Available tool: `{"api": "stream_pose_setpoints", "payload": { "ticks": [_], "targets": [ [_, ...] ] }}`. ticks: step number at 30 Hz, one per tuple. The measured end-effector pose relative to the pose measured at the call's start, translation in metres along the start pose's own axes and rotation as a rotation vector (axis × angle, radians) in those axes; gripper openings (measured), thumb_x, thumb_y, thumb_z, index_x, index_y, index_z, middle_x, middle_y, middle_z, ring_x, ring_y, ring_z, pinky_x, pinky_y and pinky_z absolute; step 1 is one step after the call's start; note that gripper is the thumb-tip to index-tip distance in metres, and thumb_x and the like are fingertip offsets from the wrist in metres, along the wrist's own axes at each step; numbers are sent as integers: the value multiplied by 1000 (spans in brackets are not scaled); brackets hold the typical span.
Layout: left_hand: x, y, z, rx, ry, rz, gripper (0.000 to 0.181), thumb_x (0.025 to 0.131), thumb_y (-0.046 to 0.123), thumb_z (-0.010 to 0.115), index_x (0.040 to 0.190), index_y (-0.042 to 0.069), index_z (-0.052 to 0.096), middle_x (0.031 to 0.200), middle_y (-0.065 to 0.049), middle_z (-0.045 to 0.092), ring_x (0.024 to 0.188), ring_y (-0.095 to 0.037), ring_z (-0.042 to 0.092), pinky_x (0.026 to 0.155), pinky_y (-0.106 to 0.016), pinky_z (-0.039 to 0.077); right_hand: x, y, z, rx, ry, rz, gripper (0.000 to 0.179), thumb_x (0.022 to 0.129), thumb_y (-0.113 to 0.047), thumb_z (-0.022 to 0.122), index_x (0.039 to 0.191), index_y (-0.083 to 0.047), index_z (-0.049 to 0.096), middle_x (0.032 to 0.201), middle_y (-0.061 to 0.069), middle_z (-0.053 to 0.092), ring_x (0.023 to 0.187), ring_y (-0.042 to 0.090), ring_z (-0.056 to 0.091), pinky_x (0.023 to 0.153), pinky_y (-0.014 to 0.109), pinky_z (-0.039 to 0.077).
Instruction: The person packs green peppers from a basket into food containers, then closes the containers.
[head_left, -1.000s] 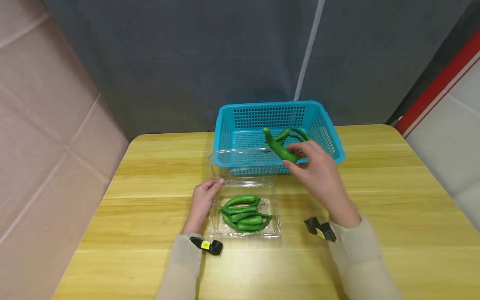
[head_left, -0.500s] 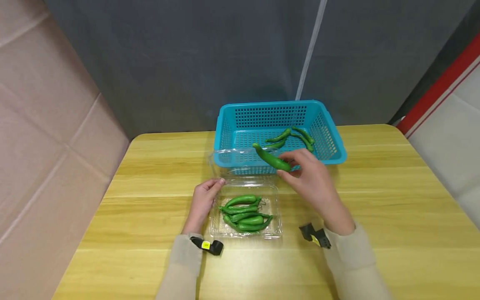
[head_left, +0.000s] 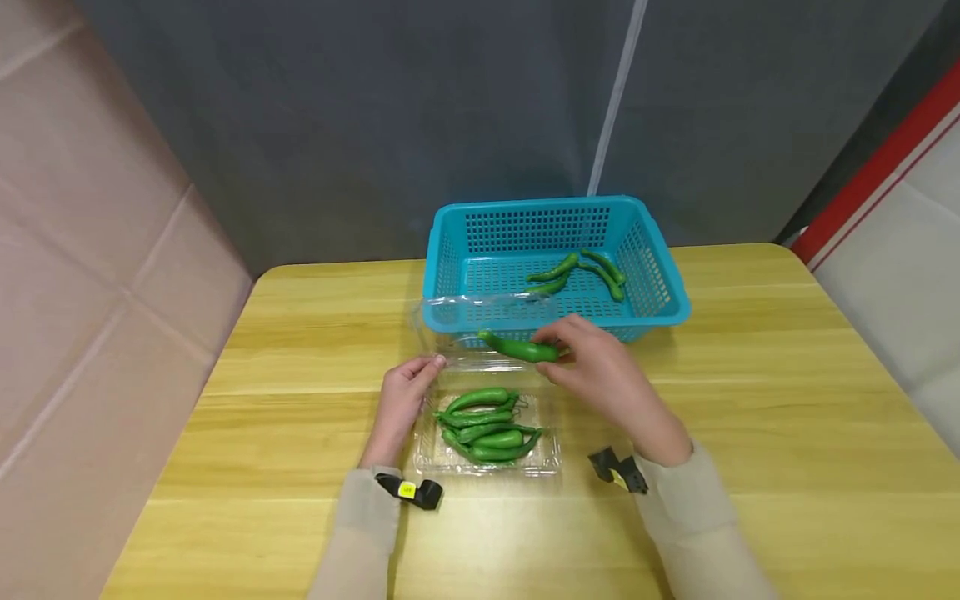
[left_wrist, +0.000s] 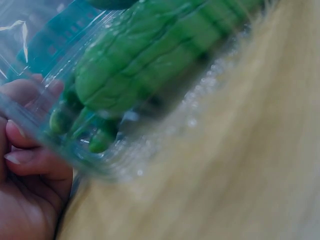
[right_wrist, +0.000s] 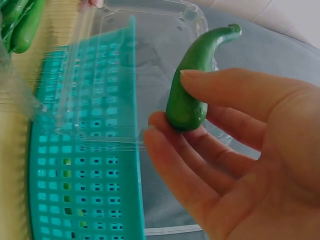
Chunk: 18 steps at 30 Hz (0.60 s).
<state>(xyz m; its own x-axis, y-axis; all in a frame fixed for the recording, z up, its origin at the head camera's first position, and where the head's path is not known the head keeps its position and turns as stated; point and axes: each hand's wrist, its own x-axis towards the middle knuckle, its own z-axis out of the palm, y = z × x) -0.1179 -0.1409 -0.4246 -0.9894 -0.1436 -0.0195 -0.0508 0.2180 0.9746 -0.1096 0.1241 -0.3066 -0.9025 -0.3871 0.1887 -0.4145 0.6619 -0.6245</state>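
Observation:
My right hand (head_left: 600, 379) pinches a curved green chili pepper (head_left: 517, 347) by its thick end, between thumb and fingers. It holds the pepper above the hinge side of a clear plastic clamshell box (head_left: 553, 467); the pepper's narrow end points left. In the right wrist view the thumb lies across the pepper (right_wrist: 192, 90). My left hand (head_left: 400, 404) grips the box's left edge near the hinge, thumb on top. Inside the box base lie several green peppers (head_left: 480, 418), side by side. The raised clear lid (head_left: 480, 312) leans toward the basket.
Behind the box stands a blue plastic basket (head_left: 536, 202) with several green peppers (head_left: 555, 271) in its right half. Its front wall is partly seen through the lid. A wooden table (head_left: 300, 333) carries everything, with a dark grey partition (head_left: 375, 125) at its back edge.
My right hand has carried the pepper left and toward me, away from above the basket, turning it nearly level. My left hand keeps its grip on the box edge.

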Motion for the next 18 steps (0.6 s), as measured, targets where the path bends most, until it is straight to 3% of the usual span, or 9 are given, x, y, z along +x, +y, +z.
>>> {"api": "stream_pose_setpoints", "payload": {
  "ticks": [6, 11, 18],
  "targets": [
    [-2, 5, -2, -17, -35, -32, 39, 79, 46, 62, 95, 11, 69, 74, -18, 59, 35, -7, 31, 31, -21, 26, 5, 6, 13, -30, -92, -14, 28, 76, -16, 72, 103, -13, 62, 95, -4, 56, 84, 13, 56, 72, 29, 48],
    [-9, 25, -3, -15, -70, -44, 34, 86, 33, 59, 101, 3, 66, 85, -25, 59, 36, -5, 32, 32, -19, 27, 8, 10, 26, -60, -141, -45, 32, 74, -16, 73, 104, -14, 62, 98, -4, 56, 83, 11, 55, 72, 28, 47],
    [-13, 32, -2, -21, -59, -35, 31, 87, 30, 58, 99, 3, 66, 92, -23, 61, 37, -4, 31, 33, -19, 27, 10, 12, 35, -83, -161, -97, 33, 74, -13, 73, 104, -12, 62, 98, -2, 57, 84, 12, 55, 73, 27, 48]
  ]
}}
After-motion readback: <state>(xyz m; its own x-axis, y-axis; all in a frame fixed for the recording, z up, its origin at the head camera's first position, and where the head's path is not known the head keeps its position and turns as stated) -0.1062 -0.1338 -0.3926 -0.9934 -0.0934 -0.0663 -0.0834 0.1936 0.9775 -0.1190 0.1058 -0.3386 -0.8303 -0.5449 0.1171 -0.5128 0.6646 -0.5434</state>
